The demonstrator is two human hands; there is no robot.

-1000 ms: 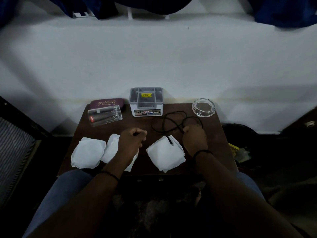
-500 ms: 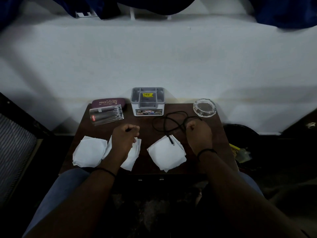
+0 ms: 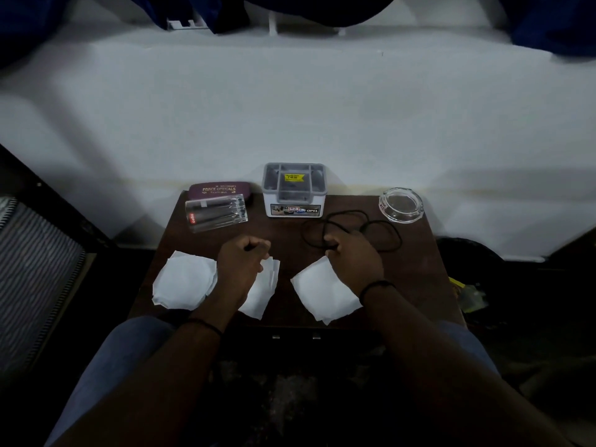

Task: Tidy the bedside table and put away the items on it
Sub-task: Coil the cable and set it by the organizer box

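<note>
Your right hand (image 3: 353,256) grips the black cable (image 3: 351,232) where its loops lie on the brown surface (image 3: 416,269), just in front of the white organiser box (image 3: 294,191). Your left hand (image 3: 242,259) is curled into a fist over the middle paper napkin (image 3: 261,288) — I cannot tell whether it holds anything — with two more napkins either side.
</note>
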